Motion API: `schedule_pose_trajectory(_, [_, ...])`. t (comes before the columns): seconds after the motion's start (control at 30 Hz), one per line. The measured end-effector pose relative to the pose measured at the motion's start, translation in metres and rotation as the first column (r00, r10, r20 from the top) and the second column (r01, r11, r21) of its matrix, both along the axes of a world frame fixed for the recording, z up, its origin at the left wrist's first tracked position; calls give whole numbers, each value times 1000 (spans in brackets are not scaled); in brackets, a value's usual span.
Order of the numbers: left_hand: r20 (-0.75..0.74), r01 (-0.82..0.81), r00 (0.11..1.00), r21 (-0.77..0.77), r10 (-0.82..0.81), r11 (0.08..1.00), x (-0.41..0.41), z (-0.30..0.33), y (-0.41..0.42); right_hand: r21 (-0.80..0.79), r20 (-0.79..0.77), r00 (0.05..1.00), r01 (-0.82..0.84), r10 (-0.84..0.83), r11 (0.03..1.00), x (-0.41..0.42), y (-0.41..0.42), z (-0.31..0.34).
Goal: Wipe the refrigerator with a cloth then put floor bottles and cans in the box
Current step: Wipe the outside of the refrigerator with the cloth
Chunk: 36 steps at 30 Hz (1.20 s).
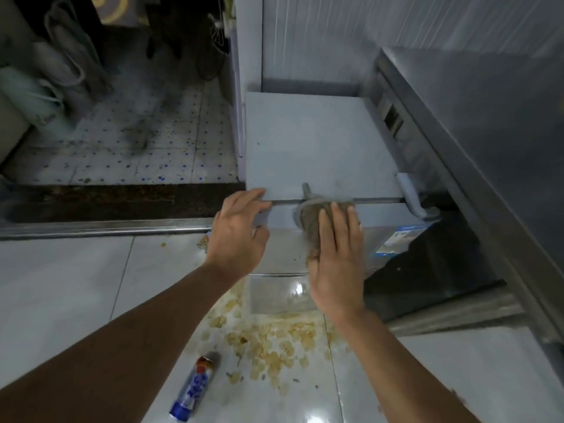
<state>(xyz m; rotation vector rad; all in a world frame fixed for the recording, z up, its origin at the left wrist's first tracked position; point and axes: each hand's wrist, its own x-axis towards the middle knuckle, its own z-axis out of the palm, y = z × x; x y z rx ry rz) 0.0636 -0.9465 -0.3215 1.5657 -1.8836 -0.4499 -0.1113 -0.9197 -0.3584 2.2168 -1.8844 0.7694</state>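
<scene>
A small white refrigerator (pixel 317 141) stands below me, its flat top facing up. My right hand (pixel 335 257) lies flat with straight fingers on a grey-brown cloth (pixel 311 221), pressing it against the upper front of the door just under the top edge. My left hand (pixel 238 230) rests on the front left corner of the refrigerator, fingertips on the top and thumb on the door. A blue and silver can (pixel 195 389) lies on its side on the white floor tiles near my left forearm. Part of another small can (pixel 203 241) shows behind my left hand.
Yellowish crumbs (pixel 268 340) litter the tiles in front of the refrigerator. A steel counter (pixel 488 166) runs along the right. A dark doormat (pixel 116 199) and metal threshold lie to the left, with bags (pixel 61 71) on patterned floor beyond.
</scene>
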Motion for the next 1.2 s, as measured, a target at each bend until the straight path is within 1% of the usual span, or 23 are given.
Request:
schedule_pose_trajectory(0.13, [-46, 75, 996, -66, -79, 995, 10, -13, -1, -127, -55, 997, -59, 52, 990, -16, -15, -15])
schedule_pose_trajectory(0.27, [-180, 70, 979, -165, -100, 984, 11, -33, -1, -339, 39, 996, -63, 80, 939, -13, -24, -29])
schedule_pose_trajectory(0.37, [-273, 56, 954, -235, -121, 970, 7, -45, -3, -415, 75, 994, -40, 78, 909, -6, -30, -36])
schedule_pose_trajectory(0.43, [-343, 64, 927, -250, -150, 966, 8, -55, -3, -455, 85, 994, -28, 75, 890, -4, -31, -42])
schedule_pose_trajectory(0.5, [-381, 75, 908, -264, -176, 962, 13, -65, -1, -499, 84, 993, -28, 81, 866, -1, -31, -47])
schedule_pose_trajectory(0.6, [-427, 84, 873, -342, -235, 936, 23, -80, 5, -539, 43, 995, -54, 91, 841, 8, -31, -56])
schedule_pose_trajectory(0.73, [-512, 127, 789, -405, -340, 905, 31, -90, 8, -598, -85, 987, -158, 134, 786, 25, -34, -63])
schedule_pose_trajectory(0.8, [-515, 129, 781, -421, -354, 898, 34, -94, 6, -611, -145, 976, -218, 163, 761, 34, -36, -66])
schedule_pose_trajectory(0.87, [-493, 120, 798, -432, -345, 894, 39, -101, 4, -627, -207, 965, -257, 161, 735, 43, -38, -66])
schedule_pose_trajectory(1.0, [-432, 112, 841, -448, -324, 887, 50, -117, -1, -638, -352, 932, -309, 90, 705, 61, -43, -58])
schedule_pose_trajectory(1.13, [-423, 45, 872, -429, -244, 902, 61, -132, -2, -673, -426, 904, -348, 42, 653, 72, -50, -61])
schedule_pose_trajectory(1.2, [-390, 46, 894, -411, -221, 910, 63, -137, 0, -683, -454, 889, -385, 52, 621, 70, -55, -72])
